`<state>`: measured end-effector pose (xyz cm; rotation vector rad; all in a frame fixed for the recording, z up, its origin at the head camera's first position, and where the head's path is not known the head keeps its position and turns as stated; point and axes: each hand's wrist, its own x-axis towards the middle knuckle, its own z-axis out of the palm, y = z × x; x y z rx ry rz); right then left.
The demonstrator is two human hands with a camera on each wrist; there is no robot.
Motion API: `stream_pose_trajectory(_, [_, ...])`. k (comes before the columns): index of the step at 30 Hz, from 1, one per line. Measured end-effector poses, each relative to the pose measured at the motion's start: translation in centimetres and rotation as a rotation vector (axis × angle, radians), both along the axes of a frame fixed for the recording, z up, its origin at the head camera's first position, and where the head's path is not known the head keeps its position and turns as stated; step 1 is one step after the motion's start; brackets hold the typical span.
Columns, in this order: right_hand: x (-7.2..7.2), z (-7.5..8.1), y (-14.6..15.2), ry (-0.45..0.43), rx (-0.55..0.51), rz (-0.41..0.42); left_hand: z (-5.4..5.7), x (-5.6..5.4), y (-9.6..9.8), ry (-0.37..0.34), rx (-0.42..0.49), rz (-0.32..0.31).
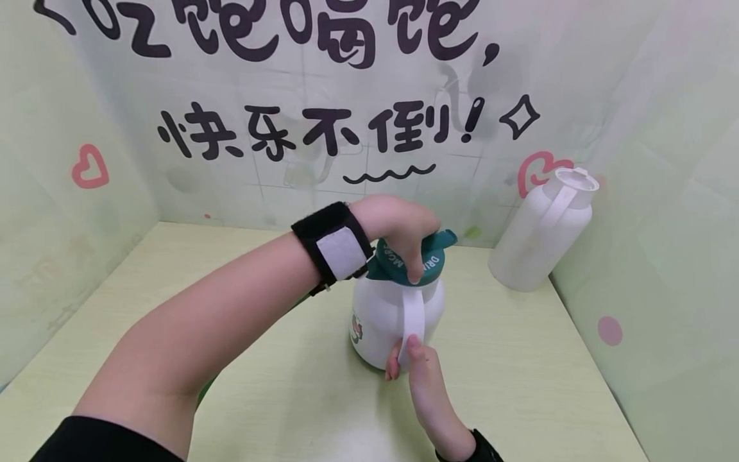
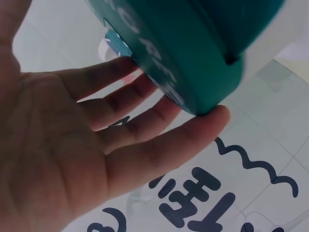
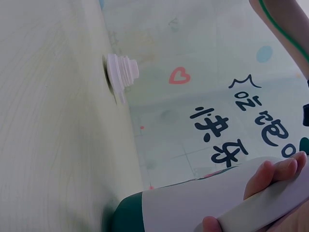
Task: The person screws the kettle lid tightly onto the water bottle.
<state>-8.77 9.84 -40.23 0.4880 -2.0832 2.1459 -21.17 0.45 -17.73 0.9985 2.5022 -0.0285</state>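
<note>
A white jug (image 1: 375,314) with a teal lid (image 1: 434,274) and a teal base stands upright on the table. My left hand (image 1: 404,224) reaches over the top and grips the lid, thumb at the front and fingers round the far side. In the left wrist view, the fingers (image 2: 154,150) spread along the lid's lettered rim. Low on the jug's handle (image 1: 412,317), my right hand (image 1: 424,372) holds on, with the thumb against its outer side. In the right wrist view, several fingertips (image 3: 285,169) curl round that same handle.
A second white jug (image 1: 543,224) with a handle stands at the back right by the wall. A white stepped cap (image 3: 120,72) lies on the table, hidden in the head view. Printed cloth walls (image 1: 260,179) enclose the pale table (image 1: 496,372) at the back and sides.
</note>
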Motion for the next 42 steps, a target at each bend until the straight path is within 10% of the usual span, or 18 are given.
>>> stream_pose_trajectory(23, [0.2, 0.0, 0.0, -0.008, 0.021, -0.015, -0.1, -0.5, -0.2, -0.038, 0.01, -0.038])
stream_pose_trajectory(42, [0.1, 0.1, -0.2, -0.009, -0.005, -0.013, 0.7, 2.3, 2.2, 0.031, -0.03, 0.403])
